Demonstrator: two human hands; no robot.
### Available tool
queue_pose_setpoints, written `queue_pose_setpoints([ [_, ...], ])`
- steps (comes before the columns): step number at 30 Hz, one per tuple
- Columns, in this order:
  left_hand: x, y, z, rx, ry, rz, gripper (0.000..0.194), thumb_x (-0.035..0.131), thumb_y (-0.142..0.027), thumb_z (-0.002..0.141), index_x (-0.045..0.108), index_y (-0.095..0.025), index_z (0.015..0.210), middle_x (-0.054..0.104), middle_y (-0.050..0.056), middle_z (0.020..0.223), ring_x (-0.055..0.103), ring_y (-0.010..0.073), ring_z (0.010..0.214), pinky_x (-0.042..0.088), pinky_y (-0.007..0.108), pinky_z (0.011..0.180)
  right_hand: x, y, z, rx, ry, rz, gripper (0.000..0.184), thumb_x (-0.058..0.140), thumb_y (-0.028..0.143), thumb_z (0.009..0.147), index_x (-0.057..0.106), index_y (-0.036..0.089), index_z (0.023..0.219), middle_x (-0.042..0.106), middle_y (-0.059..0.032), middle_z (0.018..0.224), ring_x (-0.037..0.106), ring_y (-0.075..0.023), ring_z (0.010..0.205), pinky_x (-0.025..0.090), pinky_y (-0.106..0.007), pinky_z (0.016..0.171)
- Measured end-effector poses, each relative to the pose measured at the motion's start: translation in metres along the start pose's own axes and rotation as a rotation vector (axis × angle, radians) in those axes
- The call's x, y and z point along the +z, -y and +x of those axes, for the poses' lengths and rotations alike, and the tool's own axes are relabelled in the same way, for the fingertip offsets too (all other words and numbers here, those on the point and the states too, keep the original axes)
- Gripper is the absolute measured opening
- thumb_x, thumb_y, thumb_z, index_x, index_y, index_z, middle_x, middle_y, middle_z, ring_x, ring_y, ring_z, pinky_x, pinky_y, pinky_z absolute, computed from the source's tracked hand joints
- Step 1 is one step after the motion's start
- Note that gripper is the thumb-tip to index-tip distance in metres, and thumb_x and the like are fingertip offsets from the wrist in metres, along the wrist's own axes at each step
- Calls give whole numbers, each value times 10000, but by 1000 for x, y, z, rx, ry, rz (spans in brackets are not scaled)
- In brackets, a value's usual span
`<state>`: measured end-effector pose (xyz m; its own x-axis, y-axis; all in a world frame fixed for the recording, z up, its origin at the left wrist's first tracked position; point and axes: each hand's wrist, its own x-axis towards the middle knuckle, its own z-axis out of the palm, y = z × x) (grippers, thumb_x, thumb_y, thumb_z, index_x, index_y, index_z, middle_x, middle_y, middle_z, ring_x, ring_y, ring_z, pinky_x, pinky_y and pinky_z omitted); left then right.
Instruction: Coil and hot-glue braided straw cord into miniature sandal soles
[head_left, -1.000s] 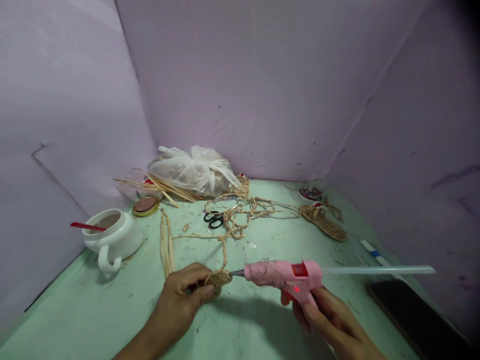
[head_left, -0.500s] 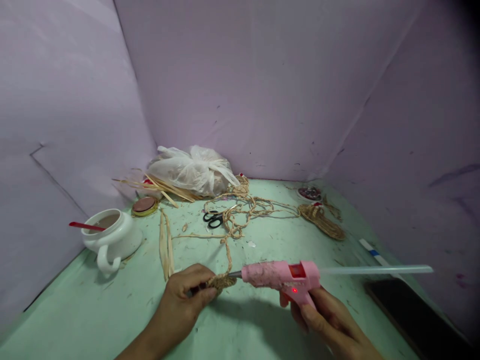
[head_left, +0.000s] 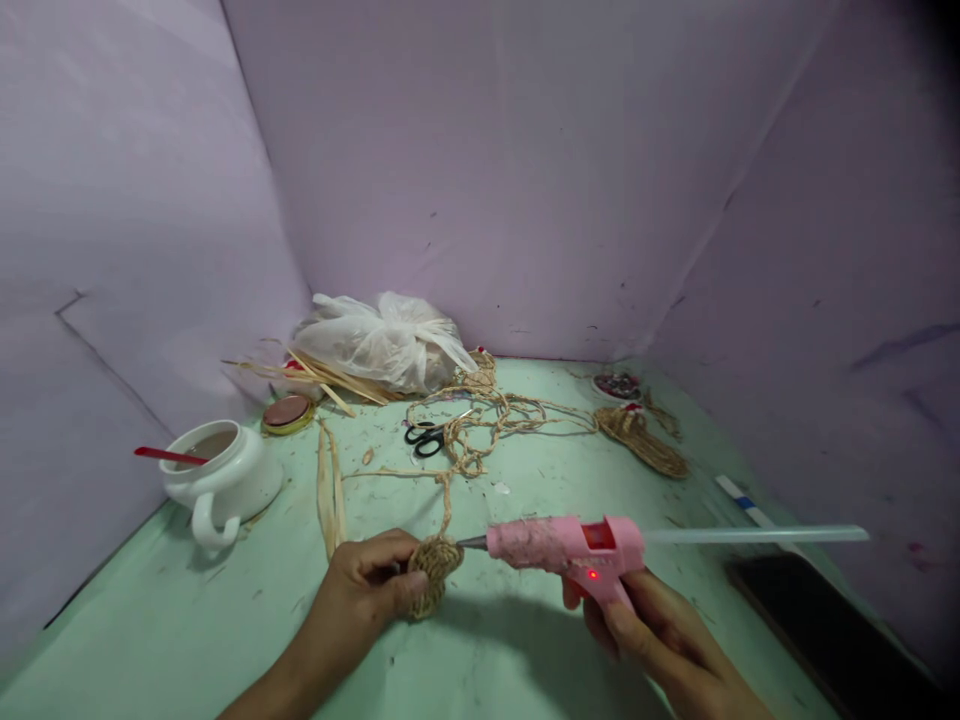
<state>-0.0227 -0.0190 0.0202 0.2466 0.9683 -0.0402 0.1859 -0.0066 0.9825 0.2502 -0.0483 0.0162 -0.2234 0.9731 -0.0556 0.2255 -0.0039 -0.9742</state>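
Between the thumb and fingers of my left hand (head_left: 371, 585) is a small coiled piece of braided straw (head_left: 433, 575). A straw braid (head_left: 448, 505) runs from its top to a loose tangle of the same cord (head_left: 480, 440). My right hand (head_left: 660, 635) is wrapped round the handle of a pink hot glue gun (head_left: 562, 548), whose small light glows red. The gun's metal nozzle points left, its tip at the upper right edge of the coiled piece; whether they touch I cannot tell. A clear glue stick (head_left: 757, 536) sticks out of the gun's back.
Black-handled scissors (head_left: 427, 440) lie by the cord. At left stand a white pot (head_left: 225, 480) with a red handle in it and a round tin (head_left: 288, 413). A tied plastic bag (head_left: 390, 340) is at the back, a woven straw sole (head_left: 645, 445) and dark phone-like slab (head_left: 825, 630) at right.
My left hand has turned the coiled piece so its broad face shows, with its lower part now hanging downward. The glue gun has stayed nearly in place.
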Motion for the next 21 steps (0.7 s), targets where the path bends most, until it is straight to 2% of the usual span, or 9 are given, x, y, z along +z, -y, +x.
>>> queue_pose_setpoints([
  [12,3,10,1,-185,26,-260,314,736,-414,658,700,-113,739,599,33,664,496,142,623,386,264,596,2,5,0,-28,-16,57,396,469,596,834,637,238,817,455,16,646,397,-156,598,333,-260,566],
  [17,6,10,2,-231,40,-342,340,771,-431,614,704,-110,702,566,14,585,421,92,539,314,220,525,0,5,1,-64,22,51,416,432,591,857,625,223,843,438,16,651,382,-152,602,317,-261,567],
  [21,7,5,2,-267,3,-380,372,810,-443,551,714,-107,675,542,4,543,368,67,493,270,201,480,-1,1,2,-77,52,38,388,428,566,873,610,223,863,446,15,676,389,-148,612,324,-253,563],
])
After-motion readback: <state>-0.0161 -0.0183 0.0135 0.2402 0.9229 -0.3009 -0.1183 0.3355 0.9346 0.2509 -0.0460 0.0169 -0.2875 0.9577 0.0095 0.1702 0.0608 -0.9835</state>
